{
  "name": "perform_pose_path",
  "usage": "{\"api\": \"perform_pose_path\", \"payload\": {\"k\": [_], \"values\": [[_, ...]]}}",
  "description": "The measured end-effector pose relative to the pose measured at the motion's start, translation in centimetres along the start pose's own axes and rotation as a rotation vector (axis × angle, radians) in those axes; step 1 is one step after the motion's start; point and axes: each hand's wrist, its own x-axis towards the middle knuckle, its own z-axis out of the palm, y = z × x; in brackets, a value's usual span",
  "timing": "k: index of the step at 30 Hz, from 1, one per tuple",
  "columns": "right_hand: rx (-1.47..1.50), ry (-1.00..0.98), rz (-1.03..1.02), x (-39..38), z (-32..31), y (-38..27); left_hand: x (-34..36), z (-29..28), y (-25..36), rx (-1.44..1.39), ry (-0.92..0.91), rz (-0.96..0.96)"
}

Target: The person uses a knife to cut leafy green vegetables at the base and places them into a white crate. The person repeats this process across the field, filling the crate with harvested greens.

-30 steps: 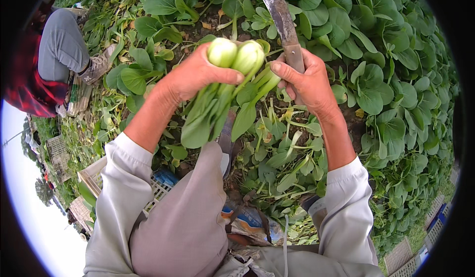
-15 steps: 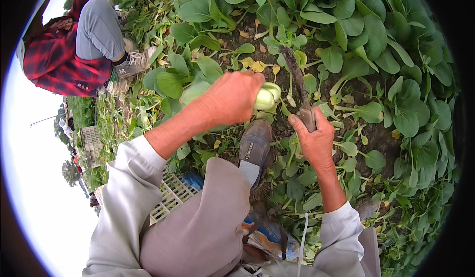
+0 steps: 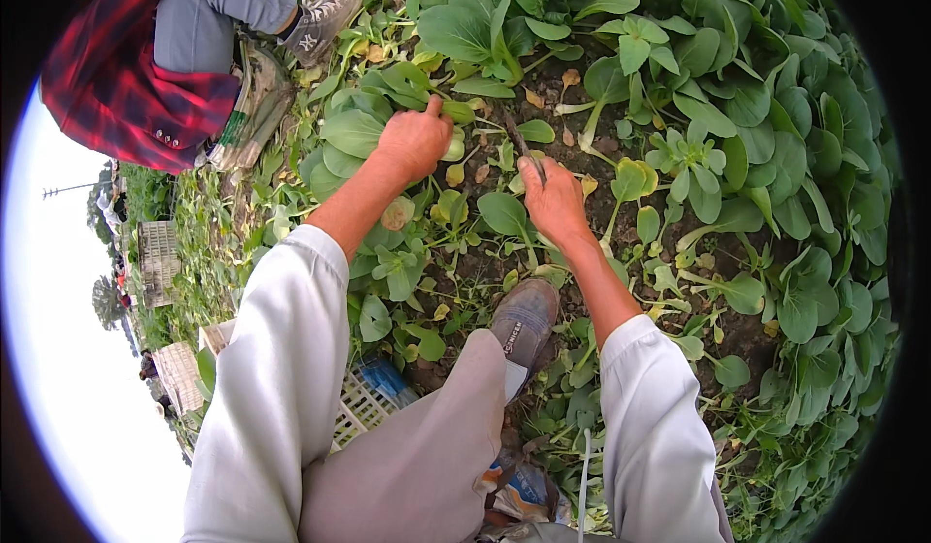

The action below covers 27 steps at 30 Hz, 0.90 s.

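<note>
My left hand [image 3: 417,143] is closed around a head of bok choy [image 3: 455,145], whose pale green base pokes out at the right of my fist. Broad bok choy leaves [image 3: 354,133] spread to the left of and behind that hand; which of them belong to the held head I cannot tell. In my right hand [image 3: 555,194] is a knife with a dark, soil-coloured blade [image 3: 516,136], pointing away and slightly left. Its handle is mostly hidden in my grip. The blade stays apart from my left hand, above soil and yellowed leaves.
Dense standing bok choy [image 3: 756,87] fills the far and right side. A person in a red checked shirt [image 3: 116,68] crouches at far left, one shoe [image 3: 325,24] near the plants. A pale slatted crate [image 3: 361,409] lies beside my knee, near my shoe [image 3: 525,325].
Both hands have moved farther away and to the left, the bok choy going with my left hand. The knife now points more to the left. My view has shifted, bringing the other person's shoe nearer.
</note>
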Motion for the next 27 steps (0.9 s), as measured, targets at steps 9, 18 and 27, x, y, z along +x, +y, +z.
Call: {"api": "perform_pose_path", "payload": {"k": [9, 18, 27], "values": [[0.109, -0.155, 0.165, 2.3, 5.0, 3.4, -1.3, 2.9, -0.7, -0.018, 0.153, 0.037], [0.086, -0.375, 0.402, 2.2, 2.0, -0.6, -1.9, 3.7, -0.9, -0.038, 0.174, 0.052], [0.093, 0.015, 0.11, -3.6, -0.7, 4.1, -2.6, 2.7, -0.9, 0.017, 0.187, 0.056]]}}
